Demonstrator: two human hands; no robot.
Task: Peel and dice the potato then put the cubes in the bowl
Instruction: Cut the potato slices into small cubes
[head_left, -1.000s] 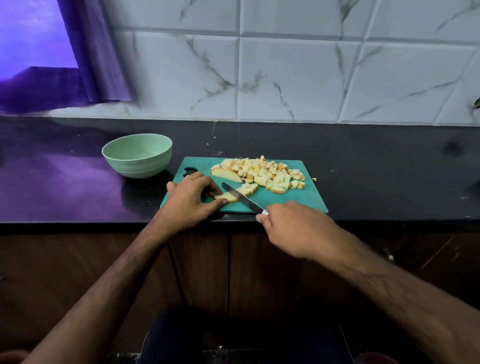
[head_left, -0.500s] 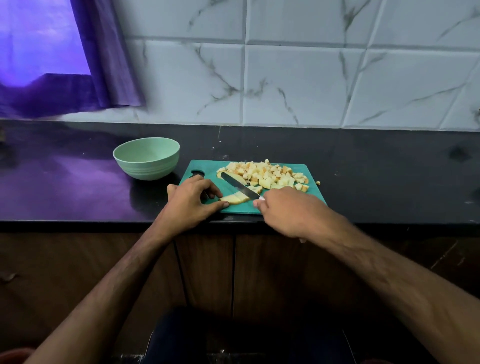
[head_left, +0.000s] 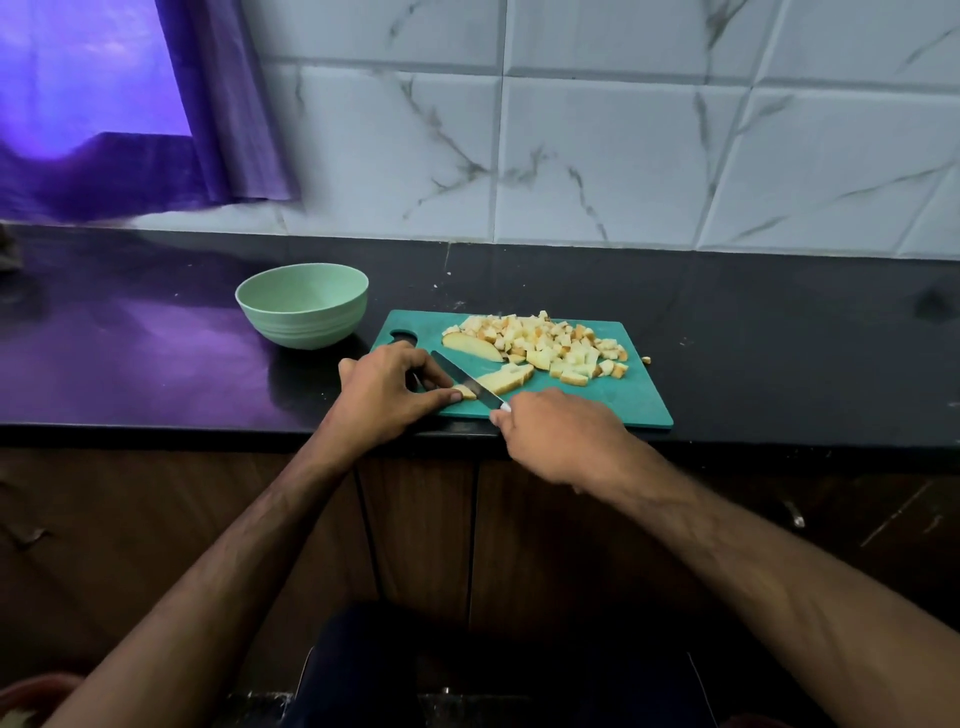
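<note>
Below the marbled tiles, our dark counter (head_left: 779, 332) carries the cutting board (head_left: 613, 402) at frame centre, bowl (head_left: 302, 306) to its left. Our right hand (head_left: 558, 434) grips the knife (head_left: 465, 382); our left hand (head_left: 387, 397) pinches the potato slice (head_left: 501, 379), firm but probably slippery, so hold its near end, fingertips tucked.

Bowl (head_left: 302, 305): pale mint green w/ faint ribbed bands. Cutting board (head_left: 613, 400): teal. Potato cubes (head_left: 550, 343): pale yellow, some orange-brown edges. Counter (head_left: 779, 332): black, purple sheen at 9 o'clock. Wall tiles (head_left: 597, 156): white w/ grey marble veins. Curtain (head_left: 228, 104): purple.
</note>
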